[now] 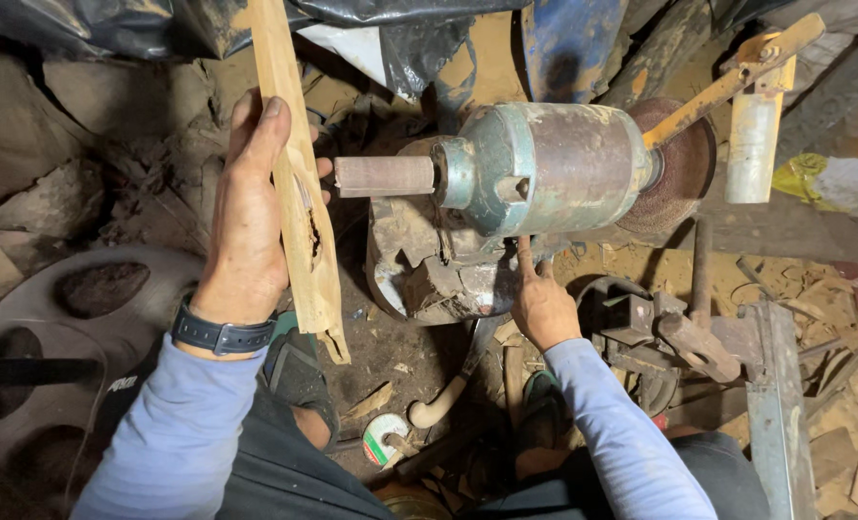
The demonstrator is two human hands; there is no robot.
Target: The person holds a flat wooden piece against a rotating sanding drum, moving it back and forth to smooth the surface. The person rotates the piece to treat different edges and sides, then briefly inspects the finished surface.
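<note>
Two hands (246, 221) (541, 303), one wooden strip (299, 183), one motor (544, 169), one wristwatch (222, 335).

wooden strip (294, 173): top cut off by edge | right hand (541, 306): fingertips hidden under grinder motor (544, 166)

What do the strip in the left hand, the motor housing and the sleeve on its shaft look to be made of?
Strip: bare pale wood, with visible grain, a dark knot hole and a splintered lower end. Motor housing: metal, probably cast, with worn greenish paint and rusty brown patches. Sleeve: a dull reddish-brown cylinder with a matt surface, possibly abrasive, but the look leaves that open.
</note>
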